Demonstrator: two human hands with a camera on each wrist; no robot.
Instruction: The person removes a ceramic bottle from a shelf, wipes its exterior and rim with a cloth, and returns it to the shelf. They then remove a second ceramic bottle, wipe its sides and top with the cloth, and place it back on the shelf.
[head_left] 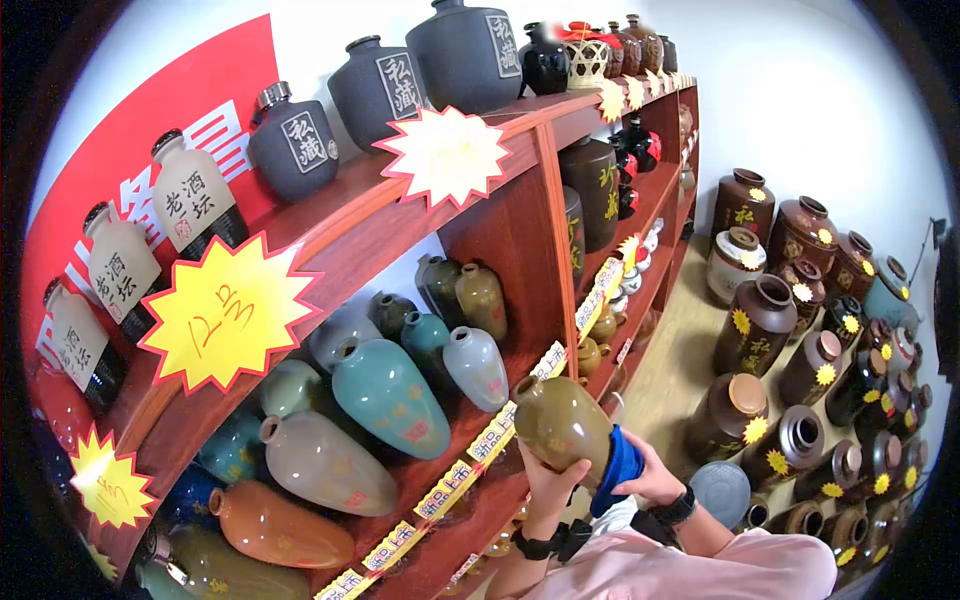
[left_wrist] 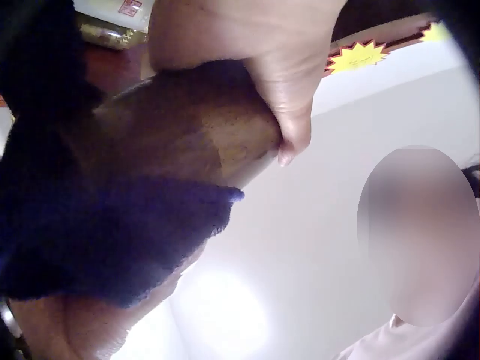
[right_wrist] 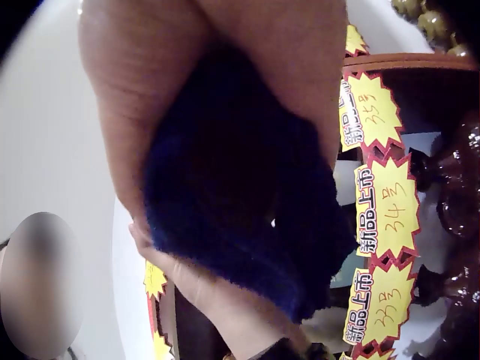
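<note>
A glossy olive-brown jar (head_left: 562,420) is held tilted in front of the shelf, its narrow mouth toward the upper left in the head view. My left hand (head_left: 548,488) grips its body from the near side; in the left wrist view the thumb and palm wrap round the dark jar (left_wrist: 202,120). At the wider end, my right hand (head_left: 654,480) holds a blue cloth (head_left: 622,468) against the jar. The right wrist view shows that cloth (right_wrist: 217,172) bunched between the fingers and thumb, hiding most of the jar there.
Beside the jar runs a reddish wooden shelf (head_left: 490,225), its lower level holding several glazed jars, including a teal one (head_left: 390,395). Yellow price tags (head_left: 445,490) line its edge. Several dark jars (head_left: 755,325) stand on the floor at the right, near a grey round stool (head_left: 720,492).
</note>
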